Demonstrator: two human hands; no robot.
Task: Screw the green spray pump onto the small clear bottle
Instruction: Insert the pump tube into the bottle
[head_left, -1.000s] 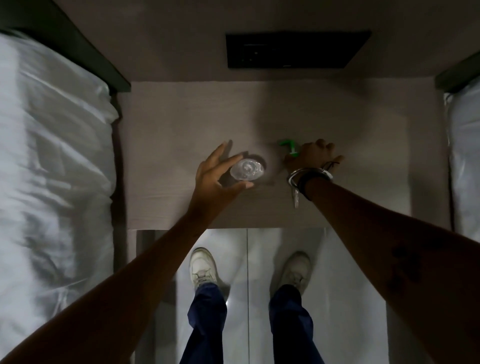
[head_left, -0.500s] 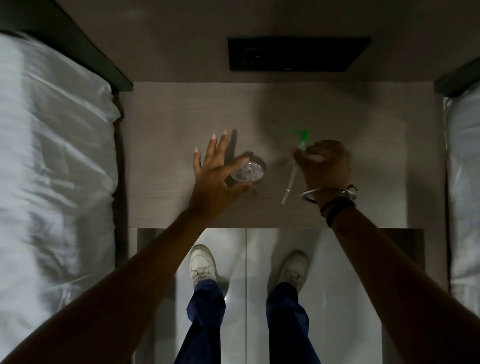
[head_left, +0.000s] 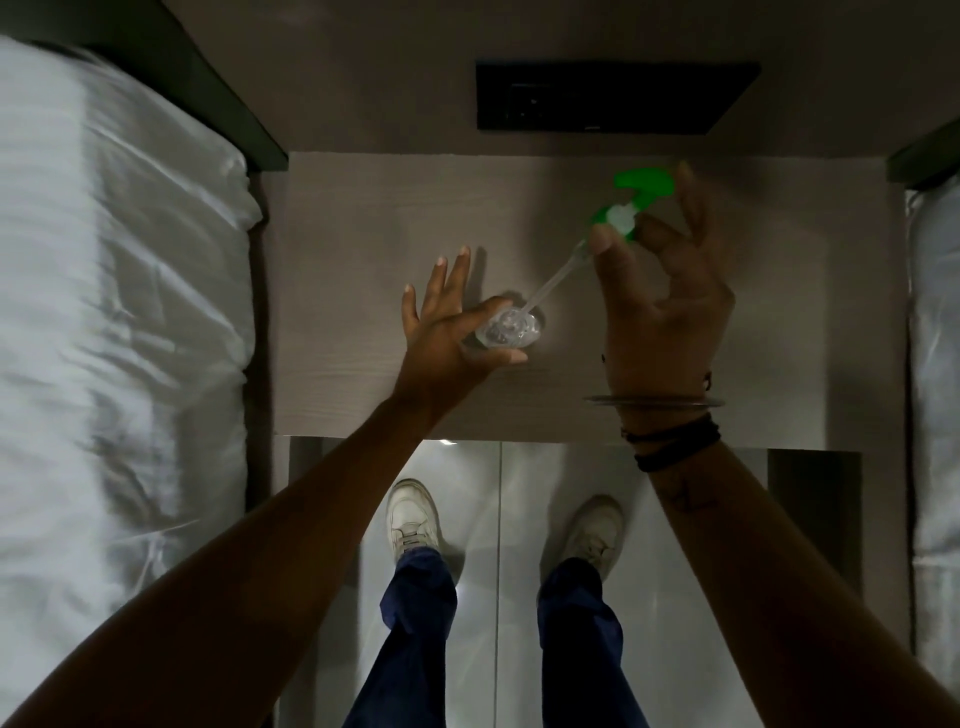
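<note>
On the table (head_left: 363, 218), the left hand (head_left: 441, 332) is gripping the bottle (head_left: 511, 327); the right hand (head_left: 660, 291) is pinching the pump (head_left: 631, 202), its tube (head_left: 553, 280) slanting toward the bottle's mouth.

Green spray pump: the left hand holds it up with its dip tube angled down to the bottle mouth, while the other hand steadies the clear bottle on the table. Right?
Not quite. The head view shows the right hand holding the green spray pump; the left hand steadies the clear bottle on the table. The rest stands.
</note>
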